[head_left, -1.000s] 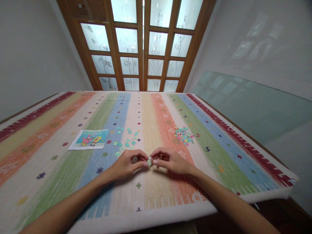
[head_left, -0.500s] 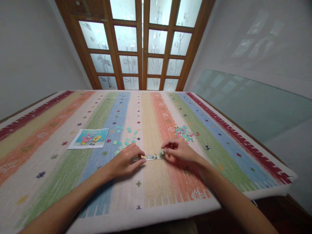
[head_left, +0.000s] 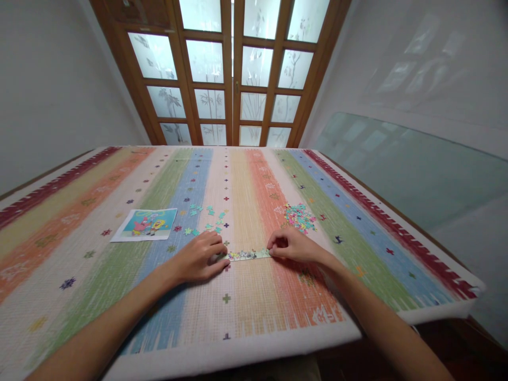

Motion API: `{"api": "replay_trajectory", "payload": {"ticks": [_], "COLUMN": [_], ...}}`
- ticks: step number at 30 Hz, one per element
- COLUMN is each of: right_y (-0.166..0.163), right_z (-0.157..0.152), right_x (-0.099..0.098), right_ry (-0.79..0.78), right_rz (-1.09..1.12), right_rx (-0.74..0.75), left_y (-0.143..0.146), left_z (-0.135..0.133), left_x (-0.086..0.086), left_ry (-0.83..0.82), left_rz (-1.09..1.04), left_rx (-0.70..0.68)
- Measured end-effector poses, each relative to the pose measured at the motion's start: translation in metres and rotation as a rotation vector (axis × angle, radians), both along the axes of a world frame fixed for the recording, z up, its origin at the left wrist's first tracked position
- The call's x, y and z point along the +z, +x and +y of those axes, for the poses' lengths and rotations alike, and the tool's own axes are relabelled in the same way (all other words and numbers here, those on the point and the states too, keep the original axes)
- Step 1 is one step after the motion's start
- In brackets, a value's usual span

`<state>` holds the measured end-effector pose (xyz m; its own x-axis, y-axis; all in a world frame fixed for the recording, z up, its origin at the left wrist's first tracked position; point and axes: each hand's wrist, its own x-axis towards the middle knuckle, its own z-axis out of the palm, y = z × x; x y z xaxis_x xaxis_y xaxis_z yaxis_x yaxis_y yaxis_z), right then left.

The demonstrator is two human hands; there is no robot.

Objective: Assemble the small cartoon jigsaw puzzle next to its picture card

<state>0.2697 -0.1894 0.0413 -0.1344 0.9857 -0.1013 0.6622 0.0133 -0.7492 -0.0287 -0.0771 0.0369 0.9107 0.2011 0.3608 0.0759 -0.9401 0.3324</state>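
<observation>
White-edged rectangular SpongeBob print on striped fabric cloth. Small teal jigsaw pieces scattered, nearest just beyond left hand. Its fingers cover left end of narrow multicoloured jigsaw strip, detail blurred; can't tell if gripping. Right hand: fingertips hide strip's right end; pinch uncertain. Multicoloured jigsaw heap beyond.

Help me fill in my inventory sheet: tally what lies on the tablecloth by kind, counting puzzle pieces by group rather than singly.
Printed picture: 1
Strip of puzzle pieces: 1
Scattered group of teal pieces: 1
Mixed-colour pile of pieces: 1
Total: 4
Single pieces are too small and overlapped to count reliably.
</observation>
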Motion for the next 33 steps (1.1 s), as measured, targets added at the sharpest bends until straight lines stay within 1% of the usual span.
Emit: {"api": "replay_trajectory", "payload": {"ticks": [4, 9, 15, 20, 23, 27, 33], "right_y": [-0.002, -0.003, -0.004, -0.004, -0.005, -0.006, -0.006], "right_z": [-0.001, 0.0, -0.002, -0.004, -0.005, -0.003, 0.0], "right_x": [0.002, 0.0, 0.001, 0.002, 0.001, 0.001, 0.002], "right_ry": [0.076, 0.067, 0.108, 0.112, 0.125, 0.154, 0.208], "right_rz": [-0.049, -0.025, -0.034, -0.095, -0.089, -0.035, -0.043], "right_rx": [0.018, 0.015, 0.016, 0.021, 0.019, -0.008, -0.109], "left_y": [0.0, 0.0, 0.0, -0.001, -0.001, -0.006, -0.018], "left_z": [0.001, 0.001, 0.002, 0.002, 0.002, 0.012, 0.037], "left_x": [0.001, 0.0, 0.003, 0.002, 0.003, 0.006, 0.005], "left_ry": [-0.023, -0.039, -0.077, -0.064, -0.055, -0.062, -0.072], "left_rz": [0.032, 0.043, 0.041, 0.048, 0.044, -0.019, -0.106], "left_rx": [0.006, 0.017, 0.009, 0.009, 0.025, 0.118, 0.371]}}
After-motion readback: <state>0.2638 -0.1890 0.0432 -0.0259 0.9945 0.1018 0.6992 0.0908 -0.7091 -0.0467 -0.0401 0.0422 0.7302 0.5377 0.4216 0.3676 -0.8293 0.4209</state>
